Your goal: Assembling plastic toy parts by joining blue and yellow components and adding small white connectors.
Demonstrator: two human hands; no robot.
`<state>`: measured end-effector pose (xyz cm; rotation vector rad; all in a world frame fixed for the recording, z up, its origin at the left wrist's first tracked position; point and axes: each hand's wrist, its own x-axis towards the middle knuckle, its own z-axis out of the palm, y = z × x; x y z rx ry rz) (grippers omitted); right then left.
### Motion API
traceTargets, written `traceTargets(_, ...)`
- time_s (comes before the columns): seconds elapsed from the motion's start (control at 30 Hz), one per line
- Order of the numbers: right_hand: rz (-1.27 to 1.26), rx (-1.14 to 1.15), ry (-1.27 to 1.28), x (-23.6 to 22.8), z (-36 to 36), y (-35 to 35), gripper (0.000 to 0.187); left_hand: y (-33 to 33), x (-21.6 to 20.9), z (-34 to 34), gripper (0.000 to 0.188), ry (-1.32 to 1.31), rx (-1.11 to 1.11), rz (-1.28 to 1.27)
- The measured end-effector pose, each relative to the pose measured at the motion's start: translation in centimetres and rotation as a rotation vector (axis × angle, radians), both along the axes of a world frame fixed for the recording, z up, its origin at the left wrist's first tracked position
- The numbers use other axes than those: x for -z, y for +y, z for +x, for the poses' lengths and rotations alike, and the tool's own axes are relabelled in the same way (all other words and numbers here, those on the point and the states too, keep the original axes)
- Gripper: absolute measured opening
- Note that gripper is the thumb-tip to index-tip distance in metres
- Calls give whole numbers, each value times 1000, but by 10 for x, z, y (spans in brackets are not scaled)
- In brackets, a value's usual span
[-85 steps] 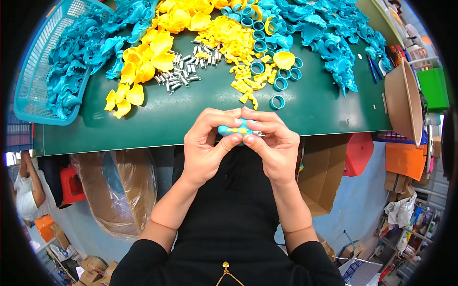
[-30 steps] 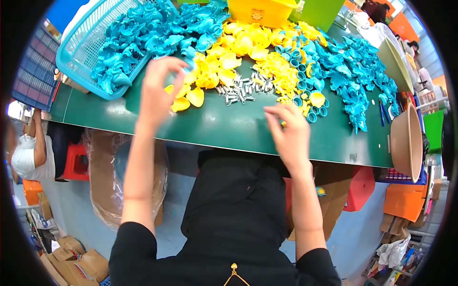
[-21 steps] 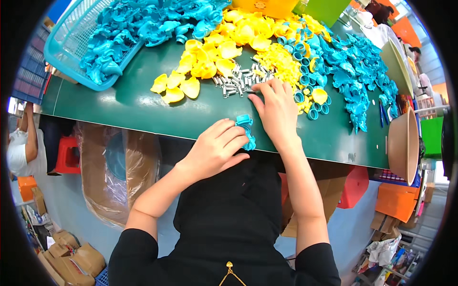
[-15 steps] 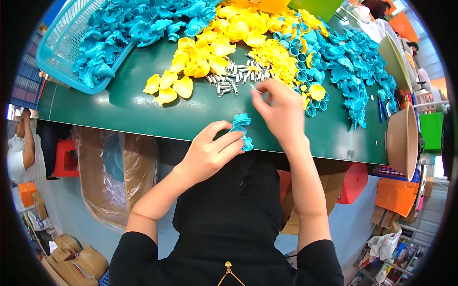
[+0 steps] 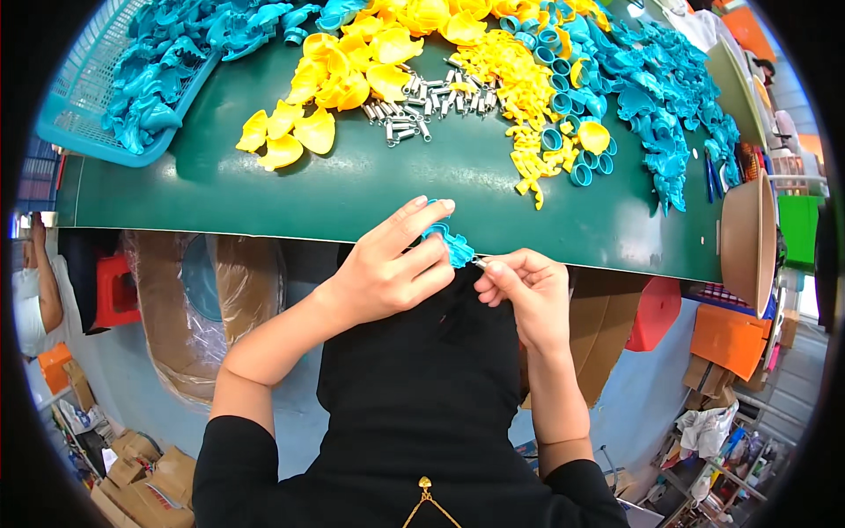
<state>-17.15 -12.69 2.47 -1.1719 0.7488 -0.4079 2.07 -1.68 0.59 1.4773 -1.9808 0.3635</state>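
Note:
Near the table's front edge, my left hand [image 5: 383,268] is closed around a blue molded plastic part [image 5: 458,250], partly hidden by the fingers. My right hand [image 5: 532,295] pinches a small metal spring [image 5: 479,262] against the part's right end. Whether the spring is inside the part or just touching it, I cannot tell. Beyond my hands, a loose heap of metal springs [image 5: 427,104] lies on the green table [image 5: 290,198]. Small yellow plastic pieces [image 5: 506,79] are piled to its right, and yellow curved shells [image 5: 330,75] to its left.
A blue basket [image 5: 75,114] of blue plastic parts [image 5: 150,84] stands at the far left. Blue rings [image 5: 581,174] and a large heap of blue pieces [image 5: 660,114] cover the right side. Pliers with blue handles [image 5: 711,179] lie beside a tan tub [image 5: 746,246].
My right hand has come back from beside the spring heap to the blue part, bringing the spring to it. The left hand has turned the part so its end points right.

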Motion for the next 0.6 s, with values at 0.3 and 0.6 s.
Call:
traceTargets(0.3,20,58,77,-6,6,10,14,-3,4,-3,14,20,-43,-78)
traceTargets(0.6,-4,206,126,-4,16,33,15,-2,6,-7,12,15,-70,-78)
